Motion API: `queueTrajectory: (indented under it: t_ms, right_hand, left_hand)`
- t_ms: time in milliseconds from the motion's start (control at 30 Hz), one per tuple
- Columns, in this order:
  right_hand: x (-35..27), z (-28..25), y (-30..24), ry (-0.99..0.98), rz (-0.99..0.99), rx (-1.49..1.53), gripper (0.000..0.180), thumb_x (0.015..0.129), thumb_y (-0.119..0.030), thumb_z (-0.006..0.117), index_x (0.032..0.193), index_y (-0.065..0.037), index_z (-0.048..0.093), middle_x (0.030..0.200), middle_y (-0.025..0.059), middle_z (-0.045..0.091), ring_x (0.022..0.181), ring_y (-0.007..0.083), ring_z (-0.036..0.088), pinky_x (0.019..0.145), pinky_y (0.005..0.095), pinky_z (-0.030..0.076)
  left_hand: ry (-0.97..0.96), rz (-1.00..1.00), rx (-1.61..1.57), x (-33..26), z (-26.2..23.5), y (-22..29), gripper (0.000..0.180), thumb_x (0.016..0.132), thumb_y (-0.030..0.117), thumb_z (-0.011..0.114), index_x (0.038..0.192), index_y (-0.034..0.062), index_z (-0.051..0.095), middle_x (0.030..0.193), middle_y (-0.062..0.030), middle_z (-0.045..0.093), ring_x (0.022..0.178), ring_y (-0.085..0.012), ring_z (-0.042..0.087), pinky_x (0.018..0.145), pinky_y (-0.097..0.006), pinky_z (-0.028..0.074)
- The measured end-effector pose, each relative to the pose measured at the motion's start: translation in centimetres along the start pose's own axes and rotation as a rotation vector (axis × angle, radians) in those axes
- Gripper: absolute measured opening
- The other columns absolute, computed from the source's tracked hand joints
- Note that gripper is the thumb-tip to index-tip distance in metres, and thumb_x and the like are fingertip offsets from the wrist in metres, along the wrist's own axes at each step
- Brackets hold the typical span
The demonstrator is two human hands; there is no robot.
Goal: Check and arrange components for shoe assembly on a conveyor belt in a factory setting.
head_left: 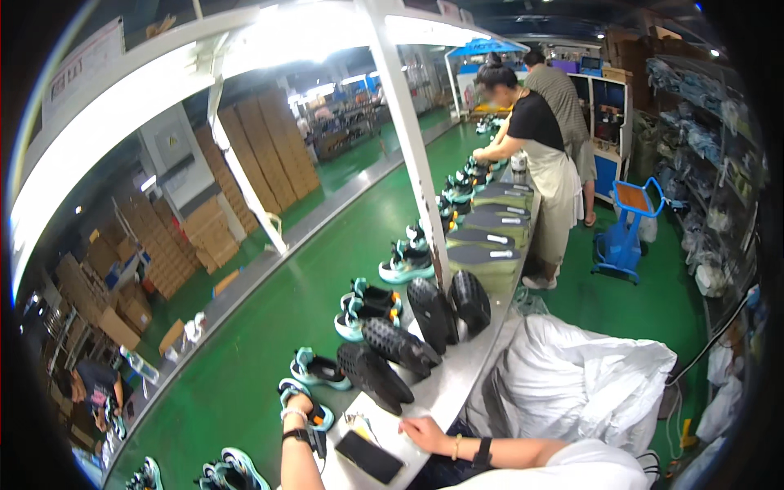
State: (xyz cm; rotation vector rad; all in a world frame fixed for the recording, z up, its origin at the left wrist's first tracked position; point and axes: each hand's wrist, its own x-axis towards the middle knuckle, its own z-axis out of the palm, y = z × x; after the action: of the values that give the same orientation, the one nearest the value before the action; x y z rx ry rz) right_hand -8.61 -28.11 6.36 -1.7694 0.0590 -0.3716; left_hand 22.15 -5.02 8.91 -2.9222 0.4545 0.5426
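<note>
My left hand (pixel 299 404) is at a teal and black sandal (pixel 320 418) on the near side of the green belt. Its fingers appear closed on the sandal, partly hidden by the shoe. Resting by the white ledge's near edge, my right hand (pixel 423 434) has curled fingers; whether anything is in them cannot be made out. Between my forearms lies a black phone-like slab (pixel 369 456), with small metal and yellow items (pixel 358 425) just beyond it. Another teal and black sandal (pixel 321 371) stands just past my left hand.
Several black shoes (pixel 374 377) lean along the ledge, soles showing, beside a white post (pixel 406 131). Sandals line the green belt (pixel 245 343). Insoles (pixel 482 238) lie farther up. White sheeting (pixel 572 367) bulges at right, below a blue trolley (pixel 627 229). Co-workers (pixel 539 122) stand beyond.
</note>
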Motion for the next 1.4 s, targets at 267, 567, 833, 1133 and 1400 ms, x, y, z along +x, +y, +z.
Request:
queueTrajectory:
  t_ms: [267, 567, 833, 1133, 1400]
  right_hand:
    - [10.8, -14.2, -17.4, 0.502, -0.451, -0.370, 0.015, 0.092, -0.013, 0.058, 0.082, -0.003, 0.065, 0.065, 0.0129, 0.060, 0.054, 0.0236, 0.058, 0.052, 0.0320, 0.044]
    - [20.4, -14.7, -14.0, 0.103, 0.065, -1.418, 0.048, 0.083, -0.052, 0.066, 0.092, -0.005, 0.073, 0.090, 0.0123, 0.072, 0.084, 0.0268, 0.071, 0.073, 0.0381, 0.055]
    - [20.7, -15.3, -13.5, 0.197, 0.047, -1.435, 0.053, 0.079, -0.057, 0.068, 0.088, -0.005, 0.074, 0.087, 0.0146, 0.072, 0.082, 0.0300, 0.071, 0.071, 0.0399, 0.056]
    - [12.8, 1.6, -26.6, -0.446, -0.282, -1.068, 0.059, 0.077, -0.054, 0.069, 0.082, 0.004, 0.068, 0.084, 0.0230, 0.068, 0.083, 0.0368, 0.068, 0.075, 0.0448, 0.054]
    - [16.5, 18.7, -21.5, -0.881, -0.208, -1.139, 0.055, 0.079, -0.052, 0.070, 0.066, 0.002, 0.069, 0.055, 0.0079, 0.065, 0.053, 0.0212, 0.067, 0.055, 0.0318, 0.056]
  left_hand:
    - [0.083, 0.246, 0.023, -0.7, 4.7, -3.1, 0.020, 0.080, 0.014, 0.059, 0.084, 0.0002, 0.073, 0.088, -0.0184, 0.071, 0.076, -0.0325, 0.070, 0.070, -0.039, 0.055]
    - [0.122, 0.425, 0.308, -4.4, 7.0, -7.8, 0.032, 0.083, 0.029, 0.061, 0.089, 0.0004, 0.074, 0.094, -0.0207, 0.071, 0.087, -0.0318, 0.070, 0.077, -0.041, 0.054]
    - [0.933, 0.083, -0.405, -16.2, 3.7, -1.7, 0.017, 0.081, 0.005, 0.055, 0.079, 0.0031, 0.072, 0.089, -0.0131, 0.064, 0.092, -0.0309, 0.060, 0.084, -0.042, 0.049]
    - [1.025, -0.069, -1.015, -20.0, 10.1, 1.1, 0.057, 0.083, 0.006, 0.063, 0.137, 0.0126, 0.048, 0.137, -0.0204, 0.044, 0.124, -0.0390, 0.047, 0.105, -0.042, 0.039]
    - [1.053, -0.089, -1.293, -20.2, 11.0, 0.9, 0.068, 0.086, -0.003, 0.055, 0.147, 0.0078, 0.029, 0.139, -0.0228, 0.043, 0.119, -0.0367, 0.054, 0.097, -0.040, 0.046]
